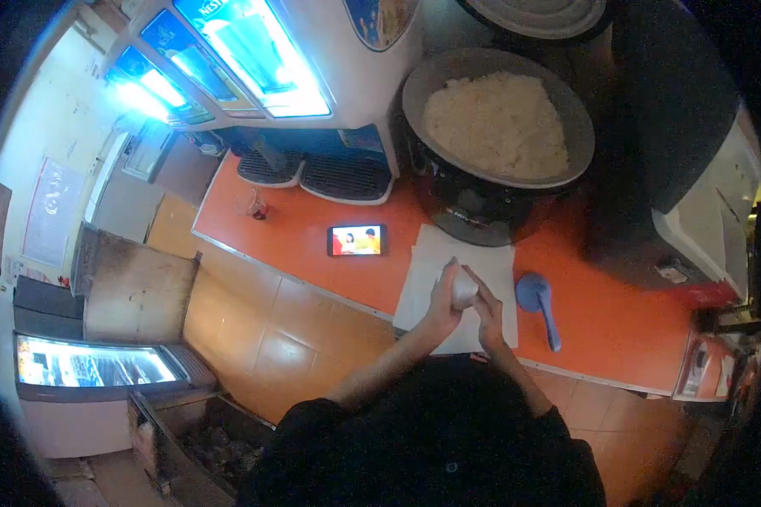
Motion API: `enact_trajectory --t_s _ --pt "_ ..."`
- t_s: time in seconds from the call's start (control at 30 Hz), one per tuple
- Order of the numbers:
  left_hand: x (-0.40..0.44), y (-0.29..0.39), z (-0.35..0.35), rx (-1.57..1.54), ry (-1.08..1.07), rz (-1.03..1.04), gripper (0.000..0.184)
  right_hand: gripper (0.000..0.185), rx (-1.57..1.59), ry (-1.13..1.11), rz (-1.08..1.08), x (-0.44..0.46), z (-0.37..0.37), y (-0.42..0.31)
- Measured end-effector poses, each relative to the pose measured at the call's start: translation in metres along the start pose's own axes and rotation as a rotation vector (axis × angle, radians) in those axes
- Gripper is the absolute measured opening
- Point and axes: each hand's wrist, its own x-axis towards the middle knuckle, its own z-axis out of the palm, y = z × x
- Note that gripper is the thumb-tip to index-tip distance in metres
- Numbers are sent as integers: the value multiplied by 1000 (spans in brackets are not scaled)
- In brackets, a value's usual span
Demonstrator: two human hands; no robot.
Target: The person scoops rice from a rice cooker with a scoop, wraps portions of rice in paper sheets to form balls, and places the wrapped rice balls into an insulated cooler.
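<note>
Both hands are pressed around a small white packet above the counter. My left hand is closed against its left side, and my right hand is closed against its right side. The packet looks wrapped in paper; its contents are hidden. Beneath the hands lies a stack of white paper sheets. A blue scoop with a long handle rests on the orange counter to the right of the paper. Beyond the paper stands a large rice cooker, uncovered and holding white rice.
A phone showing a video lies on the counter, left of the paper. Farther left are a small glass and a drinks dispenser. A round lid is behind the cooker. A white-fronted machine stands at right.
</note>
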Motion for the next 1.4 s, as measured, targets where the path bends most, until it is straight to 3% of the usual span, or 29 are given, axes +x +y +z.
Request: enact_trajectory --t_s 0.03,0.1,0.17,0.23,0.3,0.33,0.43,0.57,0.67,0.7,0.77,0.87,0.93,0.97,1.03,1.17,1.23,1.3,1.37,1.4 --pt "-2 4 8 20 -57 56 44 43 163 94 -43 1 9 9" --pt "12 7 21 -266 287 -283 47 41 318 204 -90 1 15 18" --pt "9 18 33 -289 213 -334 49 45 112 229 100 -2 10 16" --pt "10 21 35 -318 133 -388 51 48 46 245 157 4 2 9" --pt "15 23 33 342 71 -140 51 54 819 241 275 6 -6 5" --pt "13 37 38 567 -13 -66 52 54 813 259 272 6 -13 5" --pt "18 32 38 685 -104 -117 50 58 717 148 562 3 -29 12" --pt "29 13 24 706 -257 -204 47 58 585 30 629 1 -63 22" --pt "30 -1 29 682 -256 -178 47 59 474 -261 778 -6 -92 12" --pt "26 3 36 650 -236 -289 46 59 146 17 569 -16 -84 14" --pt "26 0 42 619 -241 -404 46 59 -186 314 348 -23 -86 12" --pt "27 -16 44 611 -353 -509 42 64 -245 120 229 -27 -100 4" --pt "21 -23 52 871 -461 -294 46 66 -275 40 243 -29 -104 -1" --pt "17 -25 58 869 -501 -286 46 68 -288 -5 255 -30 -106 -5" --pt "6 -18 74 851 -444 -414 49 71 -316 -71 285 -32 -112 -11" --pt "5 -23 88 933 -461 -299 43 78 -380 -233 374 -31 -136 -43" --pt "-5 7 115 446 -313 -617 43 82 -425 -272 419 -32 -162 -73" --pt "-3 30 117 442 -407 -536 42 82 -388 -177 307 -42 -201 -101" --pt "15 5 66 746 -373 -294 34 78 -448 -19 155 -52 -244 -131" --pt "21 1 40 1047 -446 -60 35 76 -471 70 76 -57 -265 -151"
